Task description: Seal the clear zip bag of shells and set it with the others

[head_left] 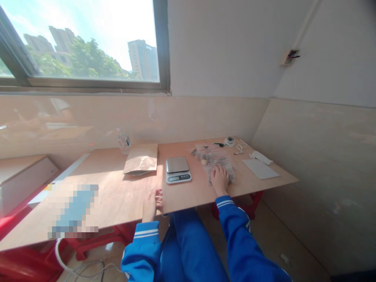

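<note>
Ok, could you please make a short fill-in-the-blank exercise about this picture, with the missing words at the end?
1. The left hand is at the near edge of the table, while the ____ hand touches the plastic bags.
2. In the picture, the brown paper bag lies to the ____ of the digital scale.
3. The sleeves with white stripes are ____.
4. The stools below the table are ____.

Missing words: right; left; blue; red.

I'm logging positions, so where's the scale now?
In the head view, the scale sits on the table, between the brown paper bag on its left and plastic bags on its right.
</note>
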Demonstrator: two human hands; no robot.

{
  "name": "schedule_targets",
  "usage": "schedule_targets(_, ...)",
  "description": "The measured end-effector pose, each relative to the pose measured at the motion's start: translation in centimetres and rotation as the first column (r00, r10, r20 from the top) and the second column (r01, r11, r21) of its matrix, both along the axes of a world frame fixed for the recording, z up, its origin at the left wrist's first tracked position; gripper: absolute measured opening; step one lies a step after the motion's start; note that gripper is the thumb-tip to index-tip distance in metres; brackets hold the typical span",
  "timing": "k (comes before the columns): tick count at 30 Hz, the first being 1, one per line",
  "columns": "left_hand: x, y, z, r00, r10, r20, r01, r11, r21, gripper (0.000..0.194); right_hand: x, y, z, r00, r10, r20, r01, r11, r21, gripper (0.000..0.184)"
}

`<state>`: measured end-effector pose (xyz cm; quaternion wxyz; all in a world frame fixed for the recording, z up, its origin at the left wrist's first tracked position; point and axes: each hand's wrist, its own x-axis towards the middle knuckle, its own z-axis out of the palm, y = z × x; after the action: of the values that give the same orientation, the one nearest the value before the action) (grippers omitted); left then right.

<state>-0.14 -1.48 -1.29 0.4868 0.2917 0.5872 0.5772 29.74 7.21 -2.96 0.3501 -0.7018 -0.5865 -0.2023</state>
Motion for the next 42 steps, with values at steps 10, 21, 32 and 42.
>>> schedule_targets(10,-6.0,4.7,3.8,0.475,0.27,-0.837,-0.379,0.922,0.082,0.062,0.3,-0.4,-0.4,0.999,0.022,0.043,-0.023,0.999,0.024,0.033)
schedule_targets(21,-11.0,9.5,3.5,0.275,0.161,-0.948,-0.245,0.965,0.093,0.028,0.2,-0.4,-0.3,0.996,0.008,0.087,-0.012,0.999,0.052,0.027)
schedule_targets(32,-7.2,6.8,18.4,0.291,0.312,-0.905,-0.107,0.95,0.293,0.017,0.1,-0.6,0.0,0.993,-0.009,0.12,0.004,0.999,0.039,0.026)
schedule_targets(42,-6.9,7.0,19.5,0.667,0.22,-0.712,-0.055,0.967,0.247,0.022,0.0,-0.7,0.0,0.994,-0.006,0.106,-0.001,0.998,0.068,0.024)
